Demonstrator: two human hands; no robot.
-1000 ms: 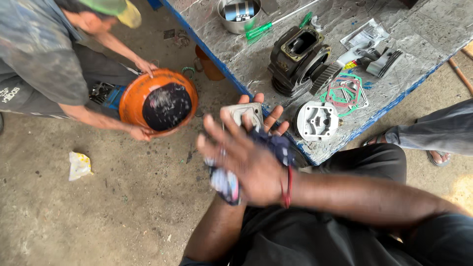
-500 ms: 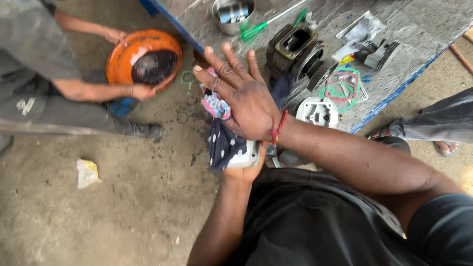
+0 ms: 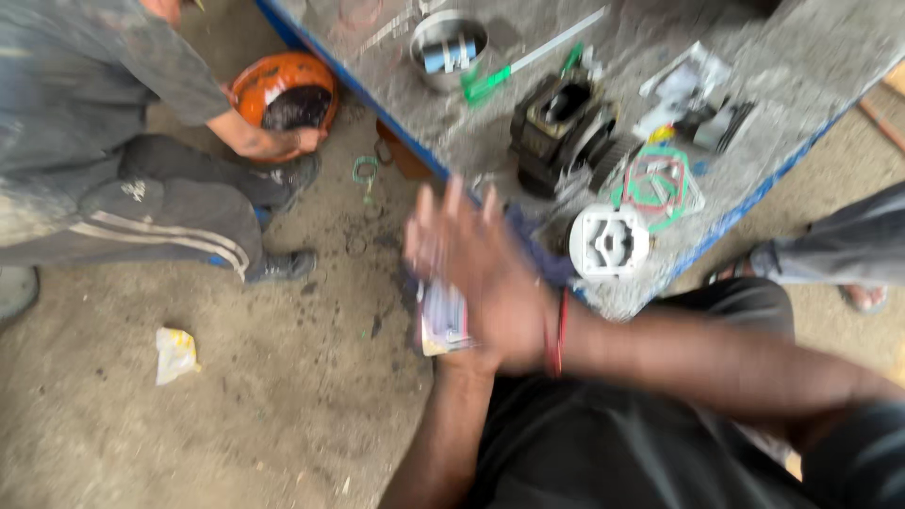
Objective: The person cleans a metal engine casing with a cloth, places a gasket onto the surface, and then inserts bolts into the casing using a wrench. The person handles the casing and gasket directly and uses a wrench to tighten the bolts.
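A stained concrete floor (image 3: 236, 424) lies beside a grey, blue-edged workbench (image 3: 830, 66) in even daylight.

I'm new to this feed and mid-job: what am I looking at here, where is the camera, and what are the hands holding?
One camera, worn on a person's head, looks down at their own bare arms. The right hand, blurred, lies open across a patterned cloth; the left hand is mostly hidden beneath, so its grip is unclear. On the grey bench lie a black engine cylinder, a white cover plate, green gaskets, a green-handled screwdriver and a metal bowl. A co-worker crouches over an orange basin.
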